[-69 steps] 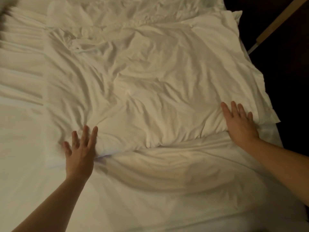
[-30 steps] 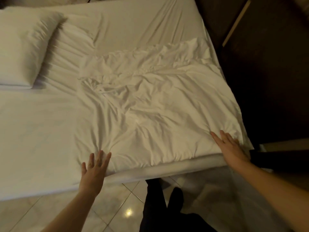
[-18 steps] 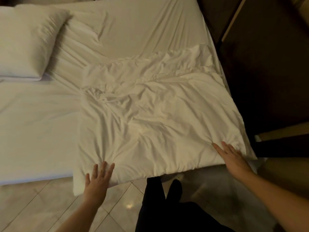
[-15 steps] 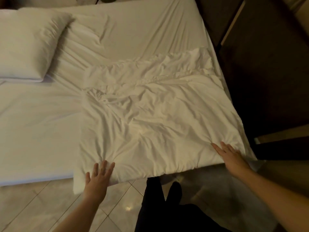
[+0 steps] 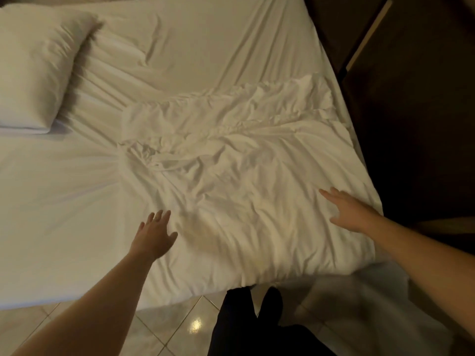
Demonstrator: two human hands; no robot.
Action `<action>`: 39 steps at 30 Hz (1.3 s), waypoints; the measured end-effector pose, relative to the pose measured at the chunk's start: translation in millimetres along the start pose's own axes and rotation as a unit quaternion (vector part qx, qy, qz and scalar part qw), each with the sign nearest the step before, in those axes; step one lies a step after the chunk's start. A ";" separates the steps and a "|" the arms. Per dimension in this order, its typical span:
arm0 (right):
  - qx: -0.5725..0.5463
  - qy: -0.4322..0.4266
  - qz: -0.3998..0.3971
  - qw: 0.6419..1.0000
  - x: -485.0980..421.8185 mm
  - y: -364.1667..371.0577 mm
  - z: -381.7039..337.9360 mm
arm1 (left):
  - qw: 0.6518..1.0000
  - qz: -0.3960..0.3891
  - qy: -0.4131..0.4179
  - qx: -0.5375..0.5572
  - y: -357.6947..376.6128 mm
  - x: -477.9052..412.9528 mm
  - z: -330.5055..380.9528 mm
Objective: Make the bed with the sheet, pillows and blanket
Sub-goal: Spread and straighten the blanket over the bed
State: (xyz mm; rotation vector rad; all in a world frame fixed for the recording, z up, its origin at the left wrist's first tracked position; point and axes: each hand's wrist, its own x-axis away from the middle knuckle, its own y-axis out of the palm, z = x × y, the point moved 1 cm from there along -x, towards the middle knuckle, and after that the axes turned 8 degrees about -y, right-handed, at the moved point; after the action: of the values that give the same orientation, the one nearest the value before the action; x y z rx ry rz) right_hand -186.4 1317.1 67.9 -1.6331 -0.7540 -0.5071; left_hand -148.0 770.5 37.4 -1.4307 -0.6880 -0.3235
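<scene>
A crumpled white blanket (image 5: 244,196) lies over the right half of the bed, its near edge hanging past the mattress edge. Under it a white sheet (image 5: 205,42) covers the mattress, smooth at the left and creased toward the pillow. One white pillow (image 5: 33,65) sits at the far left corner. My left hand (image 5: 154,235) lies flat with fingers spread at the blanket's left near part. My right hand (image 5: 347,209) is flat, fingers straight, on the blanket near its right edge. Neither hand holds anything.
Tiled floor (image 5: 164,327) shows below the bed's near edge, with my dark-clothed legs (image 5: 252,325) standing close to the mattress. Dark wooden furniture (image 5: 411,98) runs along the right side of the bed.
Both hands have slid forward over the blanket, away from its near edge. The blanket now reaches further toward me and covers more of the bed's near edge.
</scene>
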 end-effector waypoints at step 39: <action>0.057 0.014 0.155 0.986 -305.9 -164.9 58.7 | 0.990 0.136 -0.016 -0.014 -115.9 -283.3 -35.5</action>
State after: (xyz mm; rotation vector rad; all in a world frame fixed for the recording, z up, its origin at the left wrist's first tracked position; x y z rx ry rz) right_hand -521.3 1328.0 -41.2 -1.5954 -0.4859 -0.2590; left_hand -426.2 664.8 -43.0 -1.5379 -0.5072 -0.0974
